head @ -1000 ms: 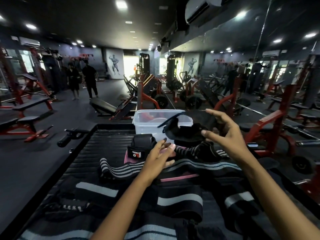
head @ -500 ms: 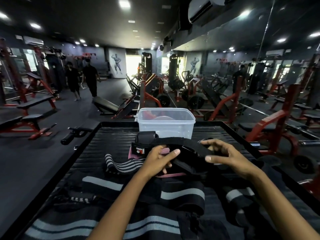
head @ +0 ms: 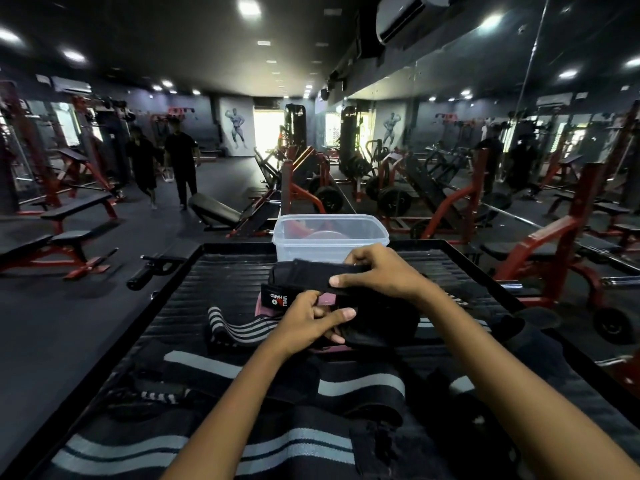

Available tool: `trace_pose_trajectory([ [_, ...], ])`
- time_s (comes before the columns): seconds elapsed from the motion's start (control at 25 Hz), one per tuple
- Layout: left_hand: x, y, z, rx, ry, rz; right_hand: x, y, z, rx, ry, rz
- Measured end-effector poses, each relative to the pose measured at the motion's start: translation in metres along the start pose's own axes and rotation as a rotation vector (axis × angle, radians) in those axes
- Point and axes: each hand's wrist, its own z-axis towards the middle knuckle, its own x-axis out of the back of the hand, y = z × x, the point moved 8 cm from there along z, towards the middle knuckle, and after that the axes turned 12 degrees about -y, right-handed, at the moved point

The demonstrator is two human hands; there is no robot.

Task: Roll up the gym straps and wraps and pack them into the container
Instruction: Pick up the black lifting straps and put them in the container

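A black strap [head: 313, 273] stretches across the middle of the ribbed black platform [head: 221, 282]. My right hand [head: 381, 270] grips its upper band from the right, thumb along the lower edge. My left hand [head: 308, 322] pinches the lower padded end [head: 377, 327] of the same strap. Behind it lies a rolled black wrap with a "TRAIN HARD" label [head: 277, 299]. A clear plastic container [head: 329, 237] stands open at the platform's far edge, with something red and pale inside. Black-and-grey striped wraps [head: 242, 327] lie unrolled around my arms.
Wide striped wraps [head: 360, 386] cover the near platform. A pink band [head: 263, 308] peeks from under the labelled wrap. A black roller handle [head: 145, 275] sticks out left of the platform. Red benches and machines surround it; two people [head: 166, 164] walk at the far left.
Both hands brought the black strap down from in front of the container to just above the platform. My right hand shifted left along the band and my left hand closed on the lower end.
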Motion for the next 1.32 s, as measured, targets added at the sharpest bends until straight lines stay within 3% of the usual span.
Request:
trace_pose_trajectory([
  [0.16, 0.002, 0.008, -0.001, -0.085, 0.030, -0.009, 0.020, 0.019, -0.024, 0.012, -0.001, 0.463],
  [0.32, -0.008, 0.016, 0.000, -0.157, 0.013, 0.035, 0.028, 0.043, -0.055, 0.005, -0.215, 0.613],
  [0.48, -0.011, 0.016, 0.001, -0.165, -0.018, 0.046, 0.033, 0.055, -0.079, -0.052, -0.235, 0.601],
  [0.72, -0.015, 0.020, -0.002, -0.183, -0.040, 0.054, 0.042, 0.063, -0.094, -0.049, -0.036, 0.545],
  [1.32, -0.030, 0.029, -0.008, -0.211, -0.026, 0.132, 0.034, 0.065, -0.096, -0.048, -0.055, 0.601],
])
